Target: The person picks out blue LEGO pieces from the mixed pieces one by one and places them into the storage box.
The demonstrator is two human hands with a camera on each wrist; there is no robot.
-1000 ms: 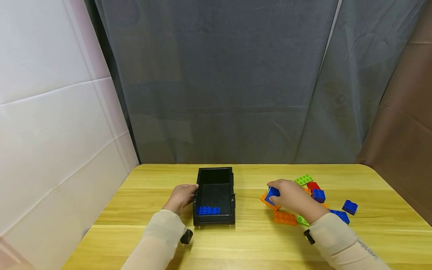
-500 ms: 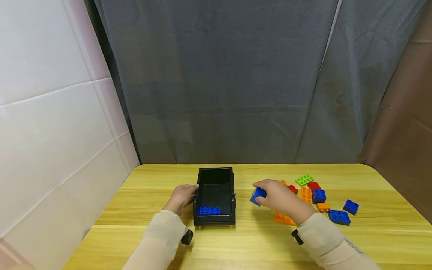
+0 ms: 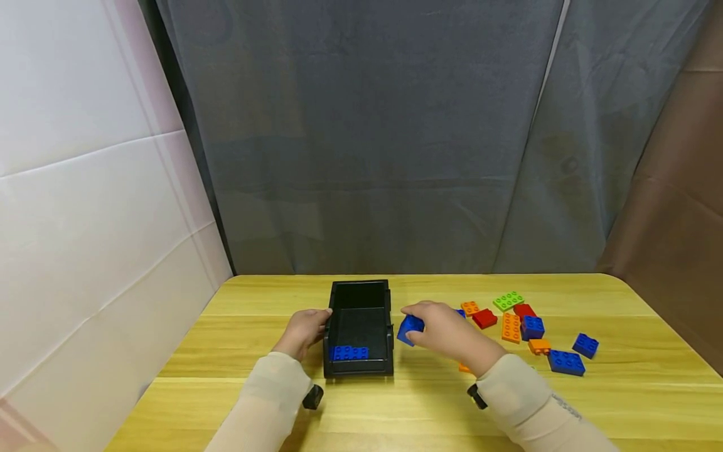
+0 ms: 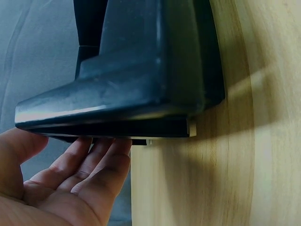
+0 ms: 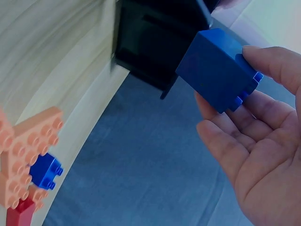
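I'm seeing even light brightening the desk (image 3: 390,411) in the head view, soft shadows lying across it. My 2 wrist views are looking dimmer, bluish: glare is streaking the left's black bin (image 4: 122,87), and the right is blurring slightly.

The tray (image 3: 361,326) sits on the counter (image 3: 390,417). Blocks (image 3: 350,353) lie inside it, at the near end. The left grip (image 3: 302,331) is at the tray's left side. Just right of the tray, the right grip (image 3: 440,326) holds one block (image 3: 410,329). The loose blocks (image 3: 511,328) lie farther right. Behind the counter is a curtain (image 3: 367,157).
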